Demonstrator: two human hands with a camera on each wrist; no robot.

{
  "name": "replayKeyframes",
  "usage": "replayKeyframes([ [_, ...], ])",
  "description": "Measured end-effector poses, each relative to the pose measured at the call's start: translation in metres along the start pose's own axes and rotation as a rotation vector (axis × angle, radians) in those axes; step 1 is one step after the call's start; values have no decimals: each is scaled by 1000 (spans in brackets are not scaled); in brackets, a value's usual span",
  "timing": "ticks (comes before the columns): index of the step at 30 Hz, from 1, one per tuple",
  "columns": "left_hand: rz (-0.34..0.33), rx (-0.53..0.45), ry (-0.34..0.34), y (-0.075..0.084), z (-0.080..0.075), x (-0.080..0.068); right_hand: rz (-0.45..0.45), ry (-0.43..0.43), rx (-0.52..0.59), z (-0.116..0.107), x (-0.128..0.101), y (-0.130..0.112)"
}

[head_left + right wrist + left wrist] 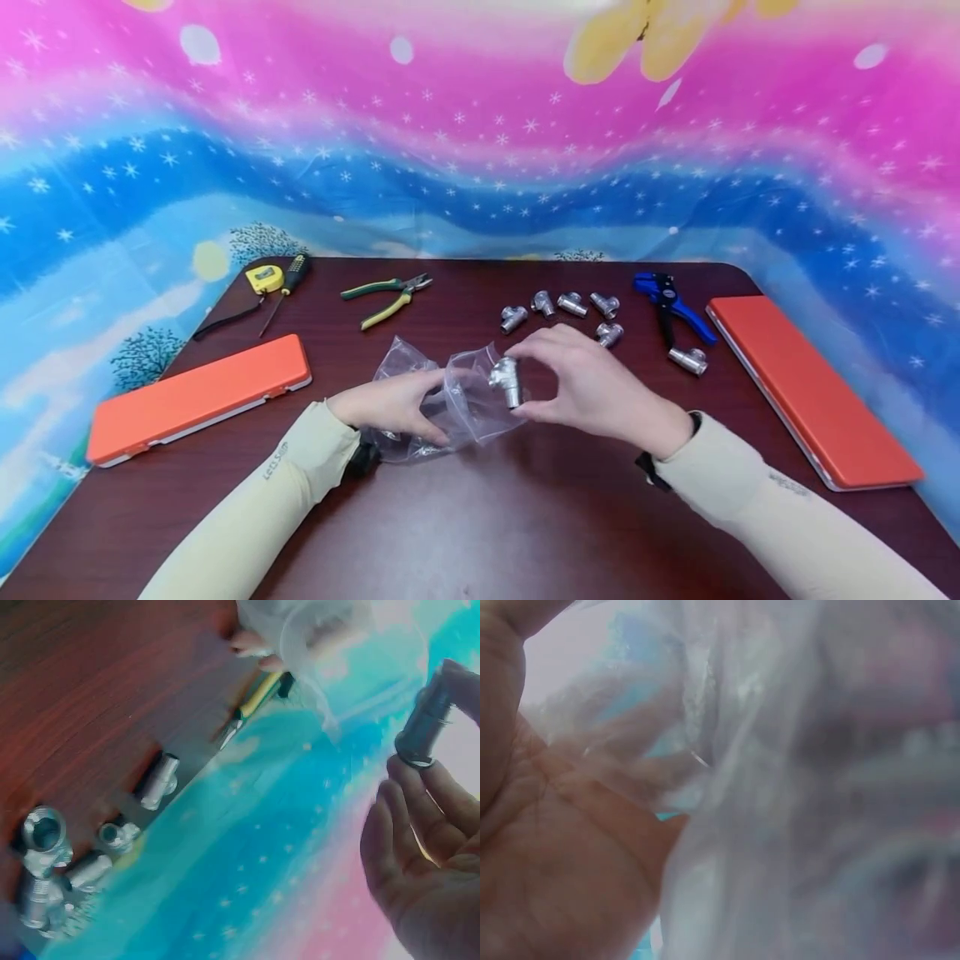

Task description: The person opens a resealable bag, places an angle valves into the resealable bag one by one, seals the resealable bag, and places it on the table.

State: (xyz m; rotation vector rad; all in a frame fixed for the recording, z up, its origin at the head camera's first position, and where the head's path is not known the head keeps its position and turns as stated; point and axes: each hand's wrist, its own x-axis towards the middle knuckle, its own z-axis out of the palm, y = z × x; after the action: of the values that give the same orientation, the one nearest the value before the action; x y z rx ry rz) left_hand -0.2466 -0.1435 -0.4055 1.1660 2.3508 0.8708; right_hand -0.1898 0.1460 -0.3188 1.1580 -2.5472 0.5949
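The right hand (592,387) pinches one silver pipe fitting (507,381) between thumb and fingertips, its long axis near upright, just beside the mouth of the clear plastic bag (442,404). The left hand (390,404) grips that bag against the table (480,517). Six more fittings (572,304) lie beyond, near blue wire strippers (667,304). Two orange cases flank them.

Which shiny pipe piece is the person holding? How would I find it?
Start at the dark wooden table and find the crinkly clear plastic bag in the middle, held by the left hand. Just right of it, the right hand pinches a silver metal fitting. It alone is lifted; the other fittings lie behind on the table.
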Motion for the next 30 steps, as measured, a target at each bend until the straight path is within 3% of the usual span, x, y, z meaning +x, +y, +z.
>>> replayKeyframes([
  [11, -21, 12, -7, -1, 0, -3, -30, -60, -193, 39, 23, -11],
  [19, -34, 26, -12, -1, -2, -4, -21, -70, -201, 51, 28, -13],
  [25, -50, 19, -21, -1, -2, -3, -33, -55, -168, 30, 20, 4],
  [30, -66, 26, -23, -1, -3, -4, 130, -124, -142, 1, -4, 45],
])
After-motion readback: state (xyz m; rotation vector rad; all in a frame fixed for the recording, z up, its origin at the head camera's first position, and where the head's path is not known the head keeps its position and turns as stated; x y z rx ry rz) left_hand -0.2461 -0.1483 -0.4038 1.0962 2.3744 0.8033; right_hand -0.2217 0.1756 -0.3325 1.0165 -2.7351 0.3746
